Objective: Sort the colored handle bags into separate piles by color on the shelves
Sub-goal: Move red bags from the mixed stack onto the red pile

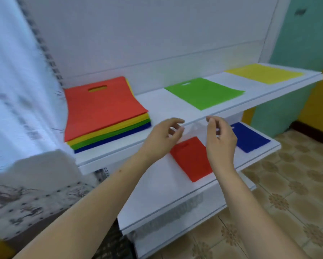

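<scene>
A mixed stack of handle bags (104,111), red on top with yellow, green and blue edges below, lies at the left of the upper shelf (175,107). A single green bag (205,92) and a yellow bag (265,72) lie further right on that shelf. On the lower shelf (157,199) lie a red bag (192,157) and a blue bag (250,137). My left hand (162,139) and my right hand (220,141) hover side by side above the red bag, in front of the upper shelf's edge. Their fingers are loosely curled and hold nothing.
A white patterned curtain (16,90) hangs at the left. The white back panel (157,34) rises behind the shelves. A tiled floor (287,184) and a green and yellow wall (306,43) lie to the right.
</scene>
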Available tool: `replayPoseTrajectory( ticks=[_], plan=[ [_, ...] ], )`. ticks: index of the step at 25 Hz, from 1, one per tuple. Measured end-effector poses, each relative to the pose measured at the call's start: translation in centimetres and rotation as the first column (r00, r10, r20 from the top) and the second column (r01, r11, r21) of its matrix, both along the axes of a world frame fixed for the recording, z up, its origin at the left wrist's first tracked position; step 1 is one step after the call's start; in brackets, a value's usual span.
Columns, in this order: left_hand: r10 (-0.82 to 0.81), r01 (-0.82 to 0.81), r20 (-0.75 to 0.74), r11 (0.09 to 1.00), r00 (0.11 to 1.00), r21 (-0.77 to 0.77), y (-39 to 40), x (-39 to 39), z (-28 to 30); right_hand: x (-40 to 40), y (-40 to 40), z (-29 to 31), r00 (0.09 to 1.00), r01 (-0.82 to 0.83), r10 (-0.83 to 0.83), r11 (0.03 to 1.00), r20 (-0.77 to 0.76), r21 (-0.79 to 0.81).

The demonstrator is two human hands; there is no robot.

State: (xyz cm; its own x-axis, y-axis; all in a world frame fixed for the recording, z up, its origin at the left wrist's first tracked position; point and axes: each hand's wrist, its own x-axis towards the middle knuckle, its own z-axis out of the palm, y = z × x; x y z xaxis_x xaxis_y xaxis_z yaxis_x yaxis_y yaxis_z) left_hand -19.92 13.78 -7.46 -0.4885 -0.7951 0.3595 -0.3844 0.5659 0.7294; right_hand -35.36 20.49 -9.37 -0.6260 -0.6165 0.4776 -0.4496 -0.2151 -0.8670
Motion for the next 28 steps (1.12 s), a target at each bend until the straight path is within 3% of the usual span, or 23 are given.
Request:
replayPoseTrajectory(
  ticks=[3,7,10,14,18,23,28],
  plan=[
    [0.170,-0.176,-0.075,0.981,0.982,-0.082,-1.6,6.6,4.2,4.9,-1.4,1.7,0.992,-0.115,0.115,0.993,-0.058,-0.009],
    [0.419,-0.433,-0.110,0.880,0.901,-0.195,-6.2,14.1,6.4,9.4,-5.2,3.6,0.955,-0.250,0.261,0.964,-0.143,0.096],
    [0.534,-0.524,-0.043,0.806,0.844,-0.276,-11.3,18.2,6.7,11.1,-9.1,5.3,0.896,-0.303,0.346,0.935,-0.279,0.185],
    [0.662,-0.555,0.251,0.738,0.706,-0.384,-19.1,22.9,6.5,12.3,-14.2,7.1,0.751,-0.363,0.527,0.832,-0.396,0.419],
    [0.710,-0.566,0.431,0.704,0.557,-0.430,-23.7,26.0,4.6,13.2,-17.6,7.1,0.601,-0.246,0.649,0.706,-0.467,0.664],
    [0.757,-0.474,0.335,0.626,0.561,-0.620,-25.2,26.5,2.8,13.0,-18.7,6.3,0.643,-0.219,0.589,0.754,-0.489,0.620],
    [0.710,-0.403,0.336,0.654,0.619,-0.640,-23.9,25.5,4.0,13.2,-18.2,6.3,0.708,-0.197,0.480,0.839,-0.518,0.507]
  ],
)
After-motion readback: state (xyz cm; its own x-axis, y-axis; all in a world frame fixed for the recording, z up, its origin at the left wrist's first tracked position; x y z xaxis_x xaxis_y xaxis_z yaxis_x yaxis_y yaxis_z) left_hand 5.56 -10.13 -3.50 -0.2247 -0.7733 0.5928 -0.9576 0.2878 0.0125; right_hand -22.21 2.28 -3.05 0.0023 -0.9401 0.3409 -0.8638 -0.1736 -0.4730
